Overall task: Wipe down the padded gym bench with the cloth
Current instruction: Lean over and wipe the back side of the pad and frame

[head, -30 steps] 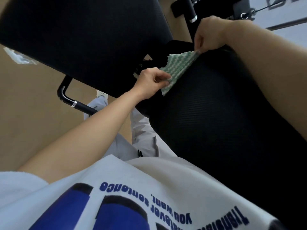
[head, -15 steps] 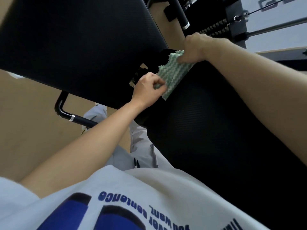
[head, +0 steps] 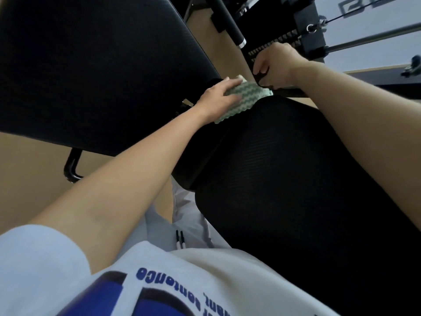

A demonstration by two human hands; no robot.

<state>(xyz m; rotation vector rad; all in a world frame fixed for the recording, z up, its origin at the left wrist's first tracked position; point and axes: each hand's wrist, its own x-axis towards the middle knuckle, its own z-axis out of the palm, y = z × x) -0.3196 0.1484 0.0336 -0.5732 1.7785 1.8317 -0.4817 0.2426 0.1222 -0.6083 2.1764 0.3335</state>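
Observation:
A green-and-white wavy-patterned cloth lies on the far end of the black padded seat of the gym bench. My left hand rests flat on the cloth's left part, with its fingers stretched along it, and presses it onto the pad. My right hand is curled at the cloth's far edge, thumb and fingers pinched where the cloth meets the end of the pad. The bench's black backrest pad fills the upper left, tilted away from the seat.
A weight stack with cable and steel rods stands just beyond my right hand. A black bar with a chrome ring rises behind the bench. A black frame tube curves under the backrest over a tan floor.
My left hand has gone from pinching the cloth's near edge to lying flat on top of it. Both hands and the cloth moved farther along to the end of the seat.

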